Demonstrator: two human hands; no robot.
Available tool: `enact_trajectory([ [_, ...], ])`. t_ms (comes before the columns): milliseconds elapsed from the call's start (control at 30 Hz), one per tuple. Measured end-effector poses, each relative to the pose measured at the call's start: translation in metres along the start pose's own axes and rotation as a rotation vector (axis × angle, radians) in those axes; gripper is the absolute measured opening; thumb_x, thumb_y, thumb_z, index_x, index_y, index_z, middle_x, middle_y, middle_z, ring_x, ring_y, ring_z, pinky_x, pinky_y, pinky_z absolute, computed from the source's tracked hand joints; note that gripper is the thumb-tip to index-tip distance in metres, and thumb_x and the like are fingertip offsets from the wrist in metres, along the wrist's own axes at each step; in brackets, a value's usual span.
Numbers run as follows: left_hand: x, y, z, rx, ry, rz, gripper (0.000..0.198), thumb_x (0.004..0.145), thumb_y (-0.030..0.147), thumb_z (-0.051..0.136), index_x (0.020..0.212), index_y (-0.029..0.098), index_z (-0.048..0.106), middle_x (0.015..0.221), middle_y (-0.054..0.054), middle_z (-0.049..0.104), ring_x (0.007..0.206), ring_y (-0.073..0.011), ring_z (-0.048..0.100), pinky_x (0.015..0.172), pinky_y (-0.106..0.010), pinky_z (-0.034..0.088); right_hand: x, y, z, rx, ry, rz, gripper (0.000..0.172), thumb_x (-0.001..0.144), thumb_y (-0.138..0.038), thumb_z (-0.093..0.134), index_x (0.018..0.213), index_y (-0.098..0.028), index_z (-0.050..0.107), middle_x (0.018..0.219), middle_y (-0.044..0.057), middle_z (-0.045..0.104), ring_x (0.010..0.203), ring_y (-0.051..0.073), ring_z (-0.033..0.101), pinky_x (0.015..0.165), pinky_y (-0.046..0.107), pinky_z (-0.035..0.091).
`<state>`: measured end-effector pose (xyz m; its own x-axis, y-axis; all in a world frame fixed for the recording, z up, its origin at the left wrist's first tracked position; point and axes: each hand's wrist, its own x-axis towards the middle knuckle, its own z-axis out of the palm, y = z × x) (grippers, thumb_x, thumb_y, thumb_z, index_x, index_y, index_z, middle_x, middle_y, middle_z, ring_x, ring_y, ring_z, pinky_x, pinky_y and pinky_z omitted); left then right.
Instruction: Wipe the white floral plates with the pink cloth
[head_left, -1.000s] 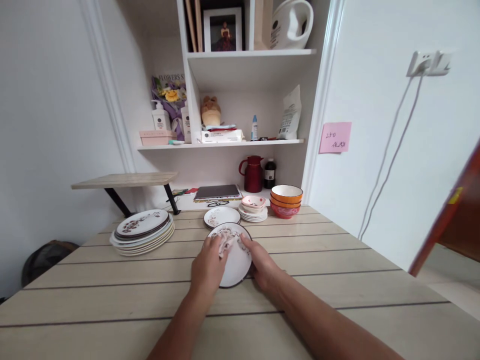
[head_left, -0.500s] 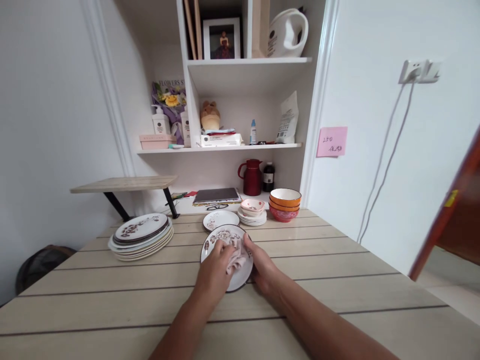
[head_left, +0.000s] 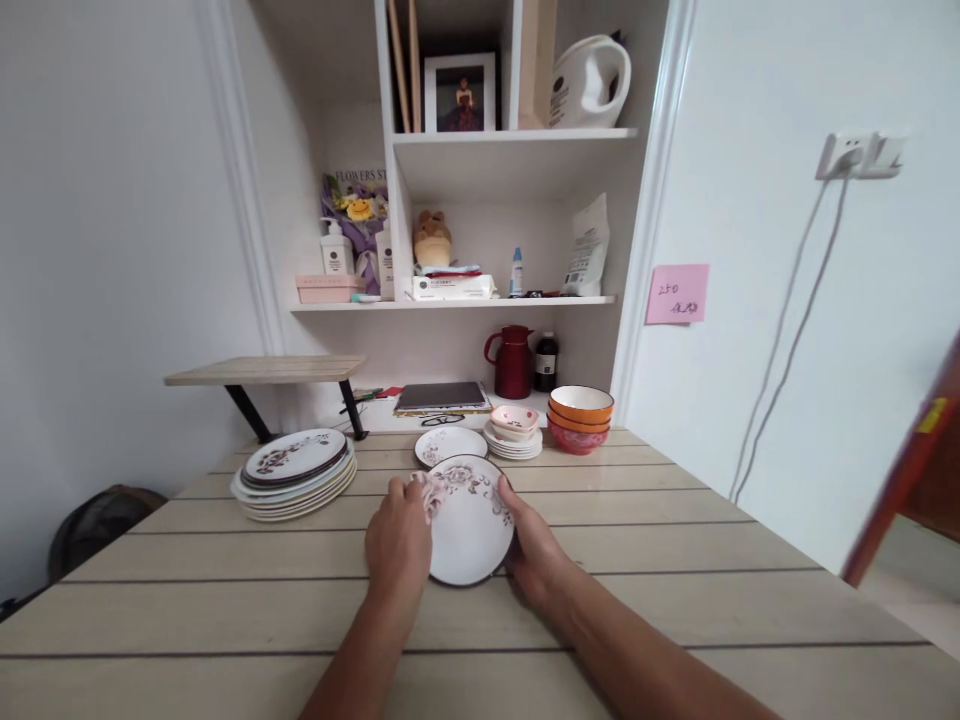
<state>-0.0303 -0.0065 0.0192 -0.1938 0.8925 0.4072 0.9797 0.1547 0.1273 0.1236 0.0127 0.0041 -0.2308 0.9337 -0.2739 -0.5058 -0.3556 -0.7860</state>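
Observation:
A white plate [head_left: 469, 530] with a dark rim and a brown flower pattern lies on the wooden table [head_left: 675, 560] in front of me. My left hand [head_left: 397, 545] is closed on a small pale cloth [head_left: 430, 492] at the plate's left edge. My right hand [head_left: 534, 545] grips the plate's right rim, with the thumb over the edge.
A stack of several large patterned plates [head_left: 294, 472] sits at the left. Behind the plate lie a small plate [head_left: 450, 445], a pile of saucers with a pink dish [head_left: 514, 432] and stacked orange and red bowls [head_left: 579, 418]. Shelves with a red jug [head_left: 514, 360] stand at the back.
My left hand has carried the cloth from the plate's middle to its left edge, baring the plate's face. The camera view has shifted slightly. My right hand keeps its hold on the rim.

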Motion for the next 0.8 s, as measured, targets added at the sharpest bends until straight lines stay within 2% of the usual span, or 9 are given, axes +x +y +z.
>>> enact_trajectory([
  [100,-0.005,0.009,0.003,-0.027,-0.034,0.077,0.027,0.091,0.018,0.038,0.111,0.021,0.055,0.107,-0.008,0.054,0.087,-0.0212,0.06,0.065,-0.03,0.04,0.009,-0.002,-0.005,0.124,0.02,-0.014,0.051,0.082,-0.056,0.057,0.111,-0.016,0.066,0.105,0.009,0.074,0.093,0.023,0.069,0.088,0.037,0.051],
  [233,-0.017,0.025,0.004,-0.179,-0.115,0.345,0.03,0.084,0.012,0.045,0.109,0.024,0.055,0.113,-0.005,0.053,0.089,-0.0181,0.059,0.069,-0.027,0.042,0.012,-0.006,-0.008,0.236,-0.051,-0.036,0.049,0.086,-0.052,0.053,0.114,-0.013,0.064,0.104,0.01,0.074,0.093,0.023,0.07,0.088,0.036,0.051],
  [333,-0.024,0.033,0.005,-0.318,-0.15,0.529,0.036,0.078,0.008,0.048,0.108,0.026,0.055,0.113,-0.003,0.053,0.097,-0.0164,0.057,0.077,-0.024,0.042,0.007,-0.007,-0.006,0.217,-0.086,-0.029,0.051,0.087,-0.052,0.052,0.112,-0.009,0.064,0.101,0.012,0.074,0.089,0.024,0.07,0.087,0.037,0.052],
  [400,-0.025,0.034,0.005,-0.361,-0.155,0.558,0.036,0.079,0.009,0.049,0.109,0.026,0.054,0.114,-0.003,0.053,0.101,-0.0163,0.056,0.08,-0.024,0.043,0.004,-0.007,-0.004,0.186,-0.098,-0.018,0.053,0.086,-0.052,0.053,0.112,-0.007,0.064,0.1,0.013,0.074,0.088,0.024,0.071,0.087,0.038,0.053],
  [533,-0.02,0.029,0.006,-0.262,-0.178,0.49,0.031,0.08,0.013,0.05,0.108,0.025,0.055,0.114,-0.004,0.053,0.098,-0.0188,0.058,0.074,-0.026,0.043,0.009,-0.012,-0.006,0.223,-0.074,-0.047,0.051,0.086,-0.048,0.054,0.116,-0.008,0.063,0.102,0.014,0.074,0.092,0.024,0.07,0.088,0.038,0.053],
  [700,-0.005,0.006,0.012,-0.128,-0.139,0.265,0.034,0.081,0.016,0.052,0.113,0.026,0.054,0.111,-0.004,0.055,0.088,-0.0184,0.061,0.065,-0.027,0.041,0.02,-0.028,-0.021,0.274,0.187,-0.163,0.045,0.083,-0.044,0.061,0.119,-0.018,0.062,0.102,0.008,0.075,0.094,0.024,0.07,0.089,0.041,0.053],
  [733,-0.002,0.001,0.014,-0.11,-0.129,0.204,0.034,0.082,0.016,0.051,0.114,0.025,0.054,0.11,-0.004,0.055,0.085,-0.0183,0.061,0.064,-0.027,0.04,0.02,-0.03,-0.023,0.294,0.194,-0.182,0.043,0.083,-0.043,0.06,0.12,-0.019,0.061,0.104,0.006,0.075,0.094,0.024,0.07,0.09,0.041,0.053],
  [800,0.003,-0.009,0.015,-0.109,-0.112,0.133,0.029,0.085,0.018,0.049,0.112,0.024,0.056,0.109,-0.005,0.055,0.084,-0.0182,0.061,0.062,-0.027,0.039,0.017,-0.033,-0.023,0.336,0.121,-0.208,0.041,0.085,-0.042,0.058,0.12,-0.021,0.061,0.109,0.005,0.073,0.098,0.024,0.069,0.092,0.042,0.052],
])
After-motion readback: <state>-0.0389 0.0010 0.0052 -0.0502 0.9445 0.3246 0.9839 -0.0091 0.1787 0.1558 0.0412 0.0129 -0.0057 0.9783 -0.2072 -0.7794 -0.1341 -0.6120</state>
